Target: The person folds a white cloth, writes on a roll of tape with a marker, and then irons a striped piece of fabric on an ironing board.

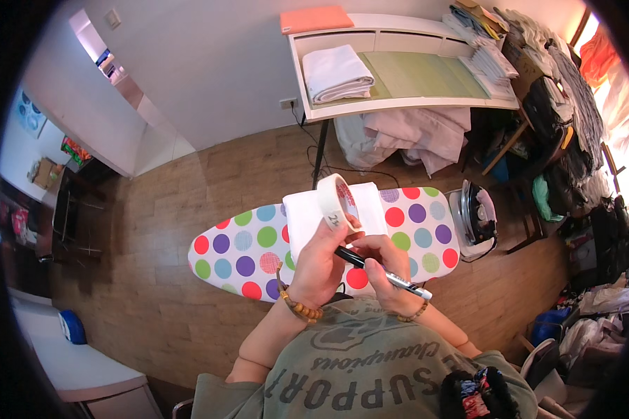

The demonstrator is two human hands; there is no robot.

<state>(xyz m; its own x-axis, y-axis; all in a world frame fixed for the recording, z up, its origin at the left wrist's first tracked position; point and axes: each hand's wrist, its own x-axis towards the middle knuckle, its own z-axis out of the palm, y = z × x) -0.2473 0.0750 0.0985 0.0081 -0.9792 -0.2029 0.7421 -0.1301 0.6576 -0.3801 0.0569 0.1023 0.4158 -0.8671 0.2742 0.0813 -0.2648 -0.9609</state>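
Note:
My left hand (316, 260) holds a roll of cream masking tape (330, 198) upright, its fingers closed around the lower part. A short handwritten mark shows on the tape's outer face. In my right hand (388, 265) is a marker pen (407, 285) with a black front part and a pale rear end, slanting down to the right. The pen's black end reaches close to my left palm; I cannot tell whether the left fingers touch it. Beneath both hands, a folded white cloth (302, 222) lies on an ironing board (428, 241) with a colourful dotted cover.
An iron (476, 213) rests at the board's right end. Beyond it stands a white desk (405, 103) carrying a folded white towel (337, 72) and a green mat (419, 75). Piled clothes (569, 91) and bags crowd the right side. A white cabinet (91, 363) is at lower left.

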